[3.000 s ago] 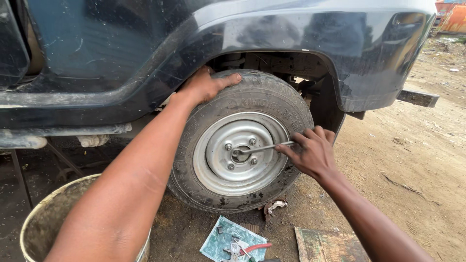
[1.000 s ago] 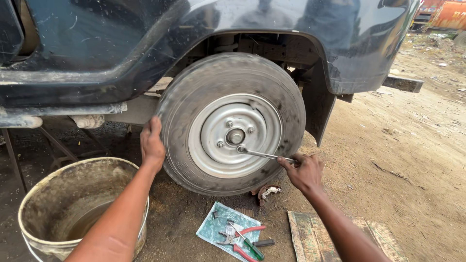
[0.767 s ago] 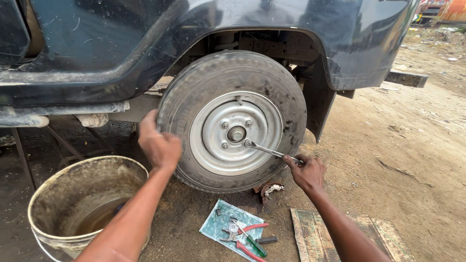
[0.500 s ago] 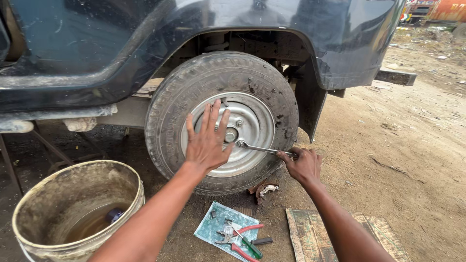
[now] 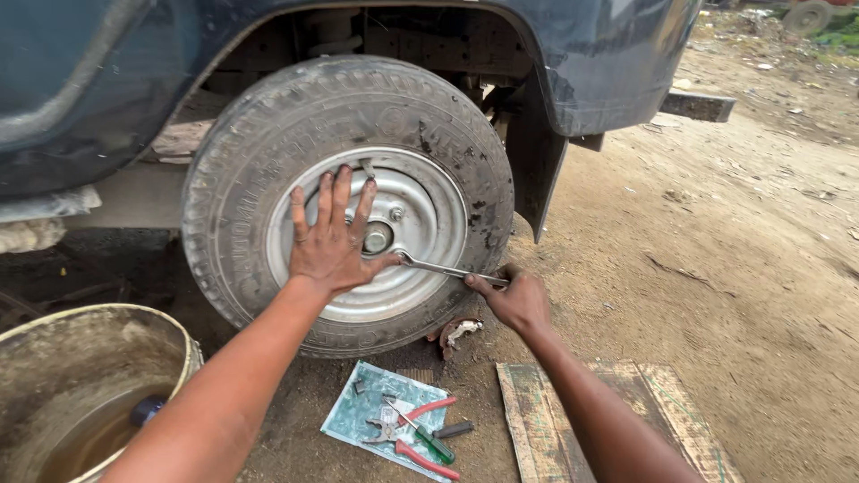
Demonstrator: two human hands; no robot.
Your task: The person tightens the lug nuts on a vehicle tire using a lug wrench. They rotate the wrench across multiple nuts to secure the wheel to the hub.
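A worn tyre (image 5: 268,152) on a silver steel rim (image 5: 428,210) sits under a dark vehicle's wheel arch. My left hand (image 5: 329,240) lies flat on the rim, fingers spread, just left of the hub. My right hand (image 5: 512,300) grips the outer end of a thin metal spanner (image 5: 443,267). The spanner's other end sits on a wheel nut low on the rim, beside my left thumb.
A dirty metal bucket (image 5: 98,335) with some liquid stands at the lower left. Red-handled pliers (image 5: 420,434) and small parts lie on a sheet on the ground. A wooden plank (image 5: 662,402) lies under my right forearm. Bare dirt stretches to the right.
My left hand left the tyre's edge and came to rest flat on the rim. The spanner end in my right hand has swung slightly down. The view has moved closer.
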